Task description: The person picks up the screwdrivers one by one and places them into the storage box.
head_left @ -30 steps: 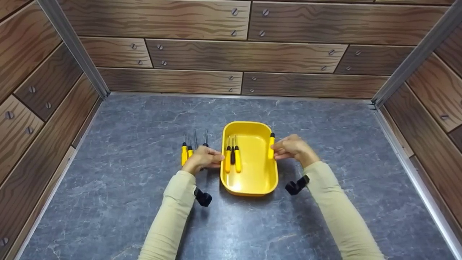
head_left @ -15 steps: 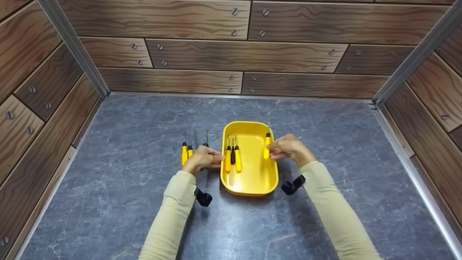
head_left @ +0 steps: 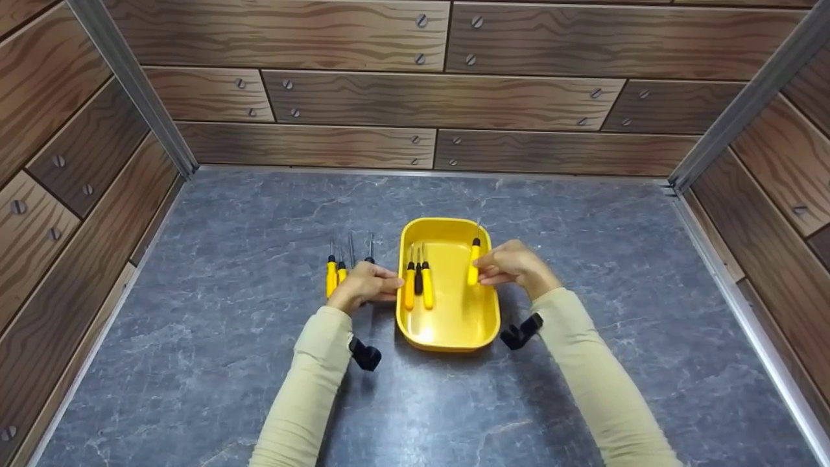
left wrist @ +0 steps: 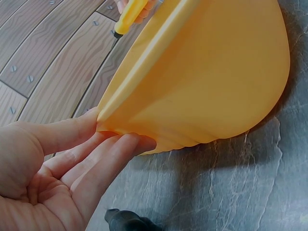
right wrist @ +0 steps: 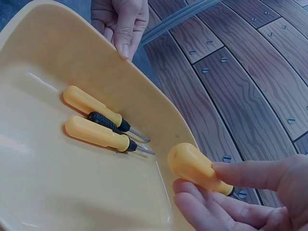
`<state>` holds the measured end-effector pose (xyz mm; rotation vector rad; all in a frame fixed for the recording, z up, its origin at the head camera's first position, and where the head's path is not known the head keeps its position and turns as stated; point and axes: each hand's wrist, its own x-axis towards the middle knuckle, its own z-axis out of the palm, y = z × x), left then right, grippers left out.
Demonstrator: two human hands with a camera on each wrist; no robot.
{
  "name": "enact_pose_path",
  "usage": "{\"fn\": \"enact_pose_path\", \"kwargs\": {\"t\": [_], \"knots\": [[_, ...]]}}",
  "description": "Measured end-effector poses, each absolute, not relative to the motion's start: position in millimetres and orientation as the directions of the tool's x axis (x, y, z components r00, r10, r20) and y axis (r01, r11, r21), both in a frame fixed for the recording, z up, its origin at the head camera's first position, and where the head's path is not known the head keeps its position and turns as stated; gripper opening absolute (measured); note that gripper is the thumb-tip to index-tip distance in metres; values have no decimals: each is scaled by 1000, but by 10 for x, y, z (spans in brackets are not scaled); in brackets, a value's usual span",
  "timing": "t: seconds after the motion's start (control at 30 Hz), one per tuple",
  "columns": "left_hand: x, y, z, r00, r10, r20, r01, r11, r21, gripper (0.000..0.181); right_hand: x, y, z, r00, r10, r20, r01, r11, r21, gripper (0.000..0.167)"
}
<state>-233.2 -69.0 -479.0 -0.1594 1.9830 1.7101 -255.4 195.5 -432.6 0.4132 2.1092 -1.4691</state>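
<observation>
Pinches the yellow tray at its left rim with the left hand and holds a yellow-handled screwdriver over it with the right hand.

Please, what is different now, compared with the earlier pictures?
The right hand and the yellow screwdriver it pinches moved left over the yellow tray, from its right rim further inward. Nothing was newly gripped or released. The left hand, pinching the left rim, and the three screwdrivers in the tray stayed put.
</observation>
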Motion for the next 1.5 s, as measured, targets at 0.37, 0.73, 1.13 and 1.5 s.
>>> {"fn": "enact_pose_path", "kwargs": {"t": [0.37, 0.73, 1.13, 1.5], "knots": [[-2349, -688, -4785, -860, 224, -458, -415, 216, 884, 33, -2565, 1852, -4320, -800, -60, -597, 542, 354, -762, 26], [-2346, -684, -4797, -861, 220, -458, -415, 215, 884, 32, -2580, 1762, -4373, -787, -61, -614, 562, 338, -755, 3], [-2343, -687, -4803, -857, 227, -462, -422, 205, 883, 33, -2584, 1645, -4425, -785, -55, -616, 565, 344, -750, 3], [-2344, -688, -4804, -860, 228, -456, -414, 208, 886, 34, -2584, 1580, -4482, -780, -51, -624, 572, 345, -744, 3]]}}
